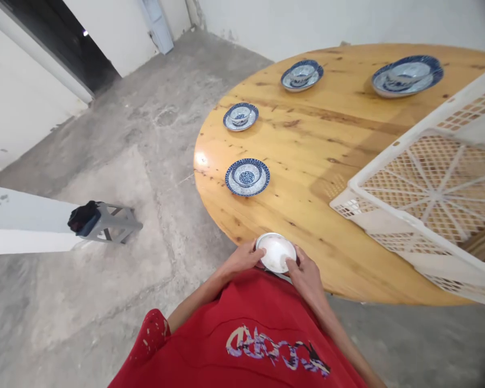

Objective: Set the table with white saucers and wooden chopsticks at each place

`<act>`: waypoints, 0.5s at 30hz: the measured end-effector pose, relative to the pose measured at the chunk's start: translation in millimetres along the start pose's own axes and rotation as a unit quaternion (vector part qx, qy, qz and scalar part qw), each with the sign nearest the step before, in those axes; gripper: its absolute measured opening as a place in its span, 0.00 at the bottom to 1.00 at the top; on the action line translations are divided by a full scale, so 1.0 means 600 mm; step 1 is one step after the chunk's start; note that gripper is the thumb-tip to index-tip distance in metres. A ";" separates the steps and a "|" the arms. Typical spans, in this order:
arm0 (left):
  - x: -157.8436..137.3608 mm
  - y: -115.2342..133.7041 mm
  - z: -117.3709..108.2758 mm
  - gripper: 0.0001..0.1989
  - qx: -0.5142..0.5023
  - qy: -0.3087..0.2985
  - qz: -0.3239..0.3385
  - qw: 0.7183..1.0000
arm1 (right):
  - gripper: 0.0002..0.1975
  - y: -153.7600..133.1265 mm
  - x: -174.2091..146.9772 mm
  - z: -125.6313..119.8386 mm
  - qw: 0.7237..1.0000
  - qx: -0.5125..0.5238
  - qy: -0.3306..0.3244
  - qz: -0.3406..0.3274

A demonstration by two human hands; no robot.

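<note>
Both of my hands hold a small white bowl (278, 250) close to my body, at the near edge of the round wooden table (299, 210). My left hand (246, 255) grips its left side, thumb on the rim. On the opposite side my right hand (306, 270) is closed around it, thumb over the inner edge. The fingers beneath are mostly hidden. Just beyond is a blue-patterned plate (247, 190) with a matching bowl (246, 171) on it.
Farther along the table's curve sit several more bowl-and-plate sets, including a left plate (250, 123), a back plate (303, 86) and a far right plate (422, 89). A white plastic crate (388, 207) covers the right side. A grey stool (123, 221) bearing dark cloth stands on the floor at left.
</note>
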State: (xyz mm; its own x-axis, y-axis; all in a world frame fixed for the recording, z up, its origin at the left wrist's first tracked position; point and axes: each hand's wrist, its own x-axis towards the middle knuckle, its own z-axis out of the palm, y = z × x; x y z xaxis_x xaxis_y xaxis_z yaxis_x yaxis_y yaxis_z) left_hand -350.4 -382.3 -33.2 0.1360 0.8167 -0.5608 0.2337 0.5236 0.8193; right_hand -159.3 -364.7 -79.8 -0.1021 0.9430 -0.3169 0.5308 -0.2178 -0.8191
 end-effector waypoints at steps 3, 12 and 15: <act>0.015 0.003 0.015 0.19 0.000 -0.001 -0.011 1.000 | 0.36 0.011 0.008 -0.011 1.000 -0.001 0.001 -0.013; 0.086 -0.007 0.032 0.21 0.081 0.022 -0.017 0.996 | 0.32 0.051 0.059 -0.018 1.000 -0.016 0.002 -0.013; 0.106 -0.014 0.027 0.20 0.101 0.029 -0.024 0.994 | 0.32 0.054 0.071 -0.012 1.000 -0.014 0.001 -0.013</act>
State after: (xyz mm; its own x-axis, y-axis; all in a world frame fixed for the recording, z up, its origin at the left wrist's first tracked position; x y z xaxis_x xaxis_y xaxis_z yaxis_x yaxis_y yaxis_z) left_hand -328.1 -338.7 -77.6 0.0654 0.8075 -0.5862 0.4277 0.5081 0.7476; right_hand -140.3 -330.0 -116.1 -0.1147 0.9485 -0.2954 0.5512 -0.1866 -0.8132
